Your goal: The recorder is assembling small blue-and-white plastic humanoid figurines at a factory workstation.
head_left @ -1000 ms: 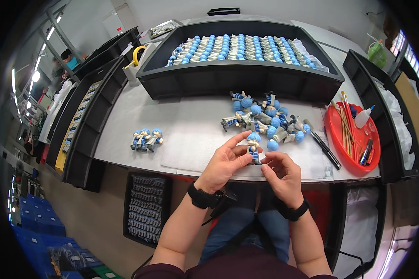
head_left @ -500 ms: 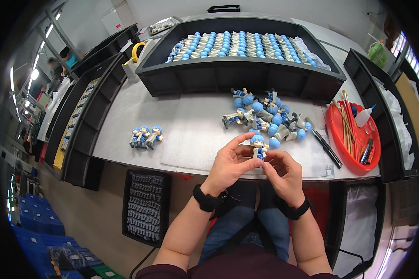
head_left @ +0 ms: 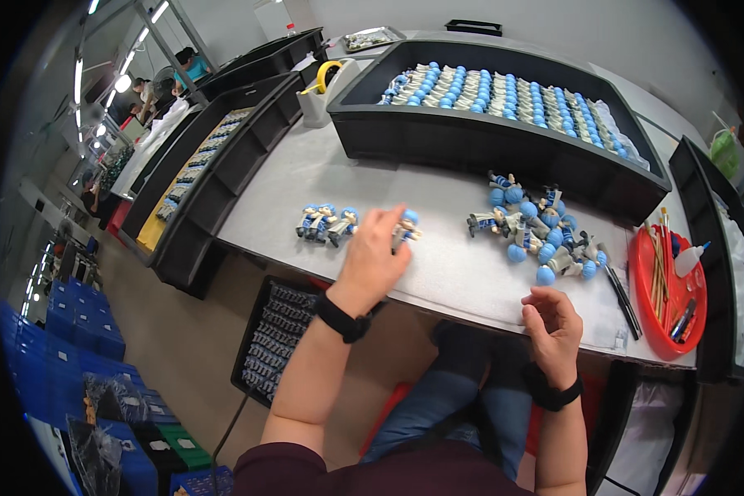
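Observation:
A small blue-haired figurine (head_left: 408, 225) is in my left hand (head_left: 374, 256), its fingers closed round it and partly hiding it. The hand is just right of a short row of similar figurines (head_left: 328, 223) on the table. My right hand (head_left: 555, 329) is at the table's front edge, fingers loosely curled with the thumb apart and nothing visible in them. Beyond it lies a loose heap of blue-haired figurines (head_left: 547, 236), heads and feet pointing various ways.
Behind the heap stands a long black tray (head_left: 488, 147) of figurines in rows. A red dish (head_left: 693, 341) with brushes, pens and a bottle sits at right, beside dark pens (head_left: 624, 302). A tape dispenser (head_left: 312, 107) stands at back left. Another black tray (head_left: 238, 376) is below the table.
My left hand has carried the figurine leftward, away from my right hand, to the short row. The right hand has let go of it. The whole view has swung left.

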Motion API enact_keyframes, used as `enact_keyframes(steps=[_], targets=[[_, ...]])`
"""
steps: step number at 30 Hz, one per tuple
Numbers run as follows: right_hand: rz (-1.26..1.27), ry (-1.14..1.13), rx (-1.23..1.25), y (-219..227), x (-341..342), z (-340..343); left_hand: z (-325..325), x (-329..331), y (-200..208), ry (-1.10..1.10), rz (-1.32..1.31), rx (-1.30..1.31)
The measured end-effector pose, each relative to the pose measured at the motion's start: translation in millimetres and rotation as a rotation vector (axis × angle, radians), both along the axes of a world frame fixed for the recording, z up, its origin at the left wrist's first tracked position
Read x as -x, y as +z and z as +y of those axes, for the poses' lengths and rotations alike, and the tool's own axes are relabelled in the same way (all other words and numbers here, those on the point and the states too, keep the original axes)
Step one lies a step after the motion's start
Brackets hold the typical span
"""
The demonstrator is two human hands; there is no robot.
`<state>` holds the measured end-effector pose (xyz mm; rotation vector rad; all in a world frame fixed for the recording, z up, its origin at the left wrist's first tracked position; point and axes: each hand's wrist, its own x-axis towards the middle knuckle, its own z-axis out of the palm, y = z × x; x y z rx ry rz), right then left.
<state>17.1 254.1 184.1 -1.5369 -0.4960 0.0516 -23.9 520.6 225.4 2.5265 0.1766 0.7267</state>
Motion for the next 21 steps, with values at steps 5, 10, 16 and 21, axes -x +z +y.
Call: enact_keyframes(steps=[5,10,16,21], targets=[[0.01,0.011,-0.036,0.1,-1.3,0.3,44.0,8.4,-0.6,0.178,0.085,-0.232],[-0.035,-0.015,0.027,1.0,-3.9,1.4,10.2,-10.9,16.6,0.16,0.131,-0.432],[-0.047,-0.019,0.036,1.3,-2.6,-0.5,-49.0,-74.2,19.1,-0.362,0.051,-0.167],[0.01,-0.002,0.018,-1.2,-3.1,-1.3,-47.6,-88.6,10.2,-0.288,0.321,-0.135]])
